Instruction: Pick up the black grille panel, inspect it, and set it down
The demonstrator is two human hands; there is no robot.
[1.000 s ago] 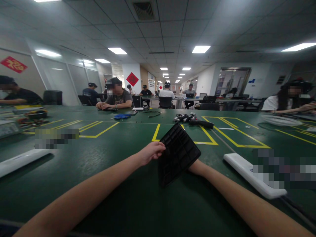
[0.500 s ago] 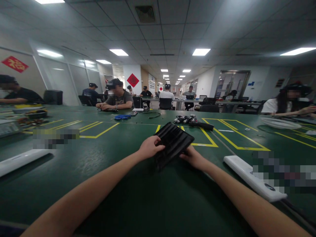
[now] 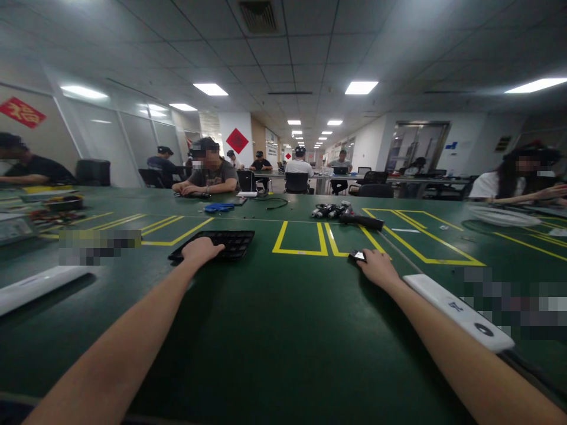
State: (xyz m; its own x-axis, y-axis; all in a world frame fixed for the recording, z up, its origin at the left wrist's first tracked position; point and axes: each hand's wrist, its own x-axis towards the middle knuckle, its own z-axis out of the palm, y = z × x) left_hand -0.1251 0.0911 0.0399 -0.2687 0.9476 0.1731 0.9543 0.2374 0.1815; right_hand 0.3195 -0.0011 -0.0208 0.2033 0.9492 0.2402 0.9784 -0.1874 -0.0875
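Observation:
A black tray (image 3: 234,243) with a grid of compartments lies low over the green table, to the left of its middle. My left hand (image 3: 201,252) is closed on the tray's near left part, covering some of it. To the right, my right hand (image 3: 378,267) pinches a small black block with a white face (image 3: 357,255). This block is at the near edge of a yellow taped outline (image 3: 344,254); whether it touches the tabletop I cannot tell. A wide gap separates my two hands.
A white power strip (image 3: 460,313) lies beside my right forearm, another white bar (image 3: 42,289) at the left. Beyond my hands are a cluster of black and silver parts (image 3: 332,211), a black rod-like piece (image 3: 363,222) and a blue bundle (image 3: 218,207). Other people sit around the room.
The tray has gone from tilted between both hands to flat at the left, with my left hand on it. My right hand has left the tray, moved right, and now holds the small block.

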